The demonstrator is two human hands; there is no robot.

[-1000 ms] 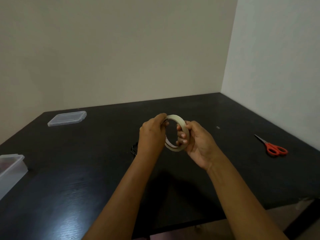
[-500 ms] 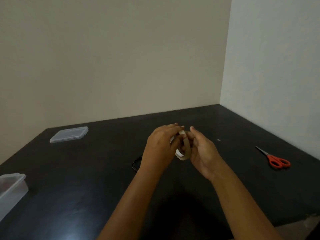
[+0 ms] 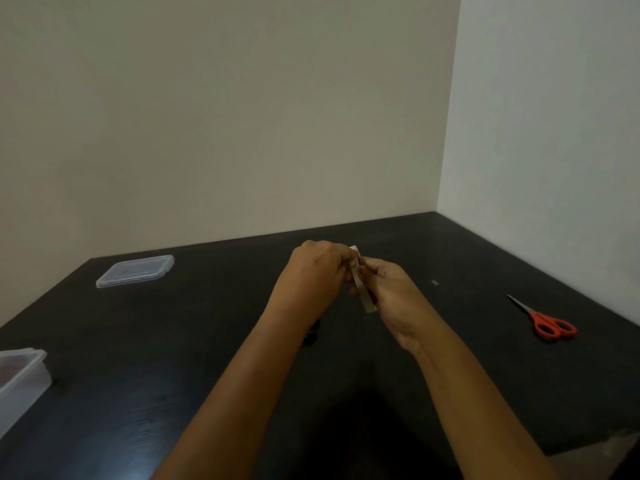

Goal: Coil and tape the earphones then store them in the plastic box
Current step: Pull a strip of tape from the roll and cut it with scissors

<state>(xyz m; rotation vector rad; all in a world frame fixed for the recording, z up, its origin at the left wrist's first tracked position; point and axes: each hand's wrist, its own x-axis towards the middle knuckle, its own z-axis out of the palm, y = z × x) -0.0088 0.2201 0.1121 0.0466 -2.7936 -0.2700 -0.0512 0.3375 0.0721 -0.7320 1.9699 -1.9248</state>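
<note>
Beige tape roll (image 3: 362,295), seen almost edge-on, is pinched between both sets of fingertips just right of the frame's centre. The left hand (image 3: 317,271) has its fingers (image 3: 341,263) curled over the roll's upper end and seems to be picking at the tape's loose end. Whether any end has lifted is too small to tell. The right hand (image 3: 389,294) curls round the lower part of the roll from the right, steadying it.

Both hands are held above the black table (image 3: 450,375). Just below the left wrist a small dark bundle lies on the tabletop, mostly hidden by the forearm. It is most likely the earphones (image 3: 311,336), though I cannot tell whether they are coiled.

Farther out, red-handled scissors (image 3: 550,325) lie at the right of the frame, well apart from the hands. A clear lid (image 3: 135,271) lies flat toward the upper left of the table. The plastic box (image 3: 20,379) stands uncovered at the left edge, partly cropped.

The step in hand looks like freeing a length of tape. Next a short strip must be peeled out and cut, so one hand will likely have to let go and reach right for the scissors.
</note>
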